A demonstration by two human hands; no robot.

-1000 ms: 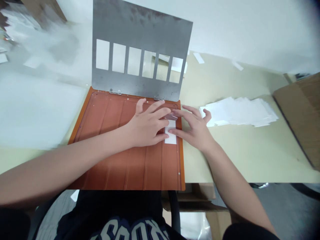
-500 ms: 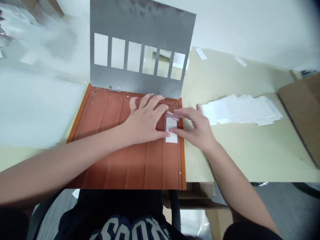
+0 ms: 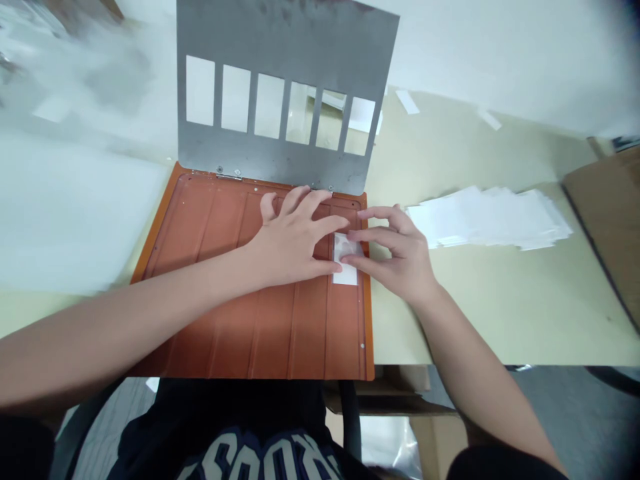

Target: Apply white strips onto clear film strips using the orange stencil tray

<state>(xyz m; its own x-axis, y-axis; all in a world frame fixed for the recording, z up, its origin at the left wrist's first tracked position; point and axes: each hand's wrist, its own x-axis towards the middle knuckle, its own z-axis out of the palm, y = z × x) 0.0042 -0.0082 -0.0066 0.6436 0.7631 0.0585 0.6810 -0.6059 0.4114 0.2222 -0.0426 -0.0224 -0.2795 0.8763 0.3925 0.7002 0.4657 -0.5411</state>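
An orange-brown ribbed base plate (image 3: 240,300) lies on the table, with a grey metal stencil plate (image 3: 285,40) hinged up at its far edge. A small white card (image 3: 346,267) rests in the rightmost channel of the base, with a thin clear film on its upper part. My left hand (image 3: 295,240) lies flat on the base, fingers spread, fingertips and thumb at the card's left edge. My right hand (image 3: 400,253) reaches in from the right, its fingers extended and touching the card and film from the right side.
A fanned stack of white cards (image 3: 490,217) lies on the pale green table (image 3: 500,307) to the right. A brown cardboard box (image 3: 610,213) sits at the far right. Loose white slips (image 3: 407,101) lie behind the stencil. White sheets (image 3: 65,220) cover the left.
The film, lifted above the card's top a second ago, now lies down on the card. My right fingers shifted from pinching it to resting on it. Left hand barely moved.
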